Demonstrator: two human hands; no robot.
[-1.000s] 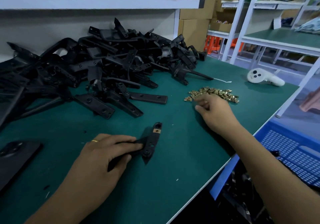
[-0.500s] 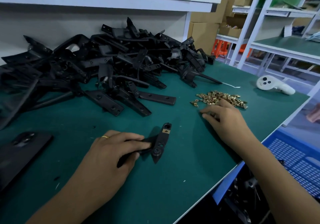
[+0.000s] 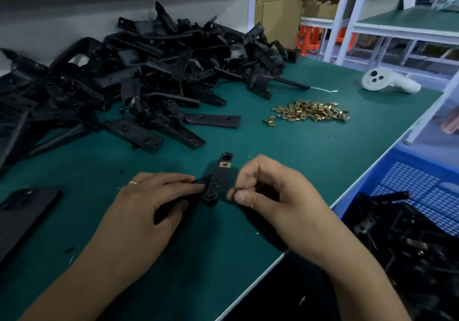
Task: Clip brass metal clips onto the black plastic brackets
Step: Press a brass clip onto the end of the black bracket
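My left hand [image 3: 149,204] grips the lower end of a black plastic bracket [image 3: 216,180] just above the green table. One brass clip [image 3: 224,164] sits on the bracket's upper end, below its round hole. My right hand [image 3: 268,191] is just right of the bracket with curled fingers. Its thumb and forefinger pinch a small piece that the fingertips mostly hide. A loose pile of brass clips [image 3: 308,111] lies farther back on the right. A large heap of black brackets [image 3: 154,77] fills the back left.
A white handheld controller [image 3: 387,82] lies at the back right of the green table [image 3: 285,161]. A blue crate [image 3: 417,189] holding black parts stands below the table's right edge. A flat black part [image 3: 22,211] lies at the left.
My right hand has left the clip pile and come back beside the bracket with its fingertips pinched. My left hand has kept hold of the bracket.
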